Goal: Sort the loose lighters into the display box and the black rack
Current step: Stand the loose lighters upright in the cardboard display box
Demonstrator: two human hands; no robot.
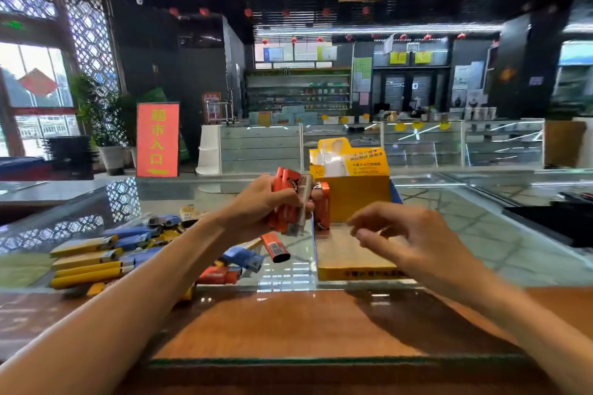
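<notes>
The left hand [261, 202] grips a bunch of orange lighters [287, 199] — their count hidden by fingers — beside the yellow display box [353, 255]. The right hand [414, 234], blurred, hovers loose and empty over it — the loose pile [106, 253] lies left.

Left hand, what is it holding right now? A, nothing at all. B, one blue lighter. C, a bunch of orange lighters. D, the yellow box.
C: the left hand has its fingers curled round several orange lighters, held up beside the yellow box, while the blue lighters lie in the pile on the counter.
</notes>
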